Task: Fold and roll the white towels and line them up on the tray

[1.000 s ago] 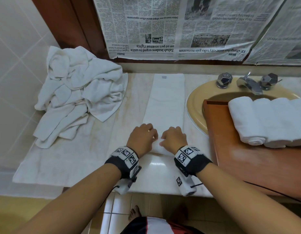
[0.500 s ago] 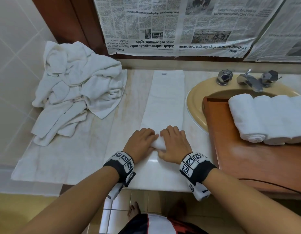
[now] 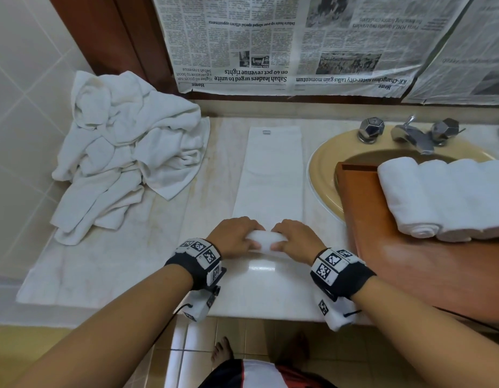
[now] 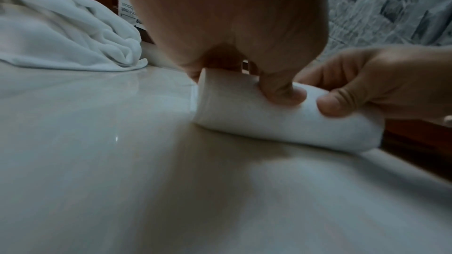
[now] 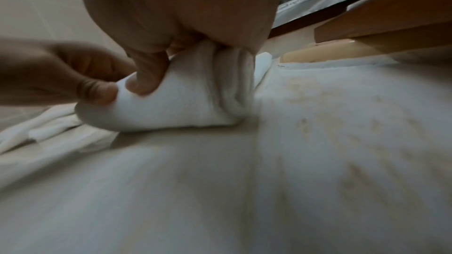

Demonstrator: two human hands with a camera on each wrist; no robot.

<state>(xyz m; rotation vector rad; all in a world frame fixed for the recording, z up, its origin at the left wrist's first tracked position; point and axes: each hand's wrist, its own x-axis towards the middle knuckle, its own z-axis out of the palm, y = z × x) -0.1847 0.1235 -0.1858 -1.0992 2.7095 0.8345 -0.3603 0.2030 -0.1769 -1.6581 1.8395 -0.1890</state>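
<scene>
— Where is the towel being rolled?
— Left hand point(image 3: 234, 237) and right hand point(image 3: 298, 238) both curl around the rolled end of a folded white towel point(image 3: 272, 175) on the desk point(image 3: 147, 264).
— What surrounds them?
— Beyond the left hand, a heap of loose towels point(image 3: 125, 163); beside the right, a wooden tray point(image 3: 410, 264) carrying rolled towels point(image 3: 444, 197) over the sink point(image 3: 324, 163).

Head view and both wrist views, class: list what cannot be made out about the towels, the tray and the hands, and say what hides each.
- Rolled towels on the tray: head view; the right edge cuts them off, so no full count.
- Left hand and right hand: their fingers are hidden behind the roll.
- Towel pile: bunched, so no count.
- Roll's right end: right wrist view, blurred.
</scene>
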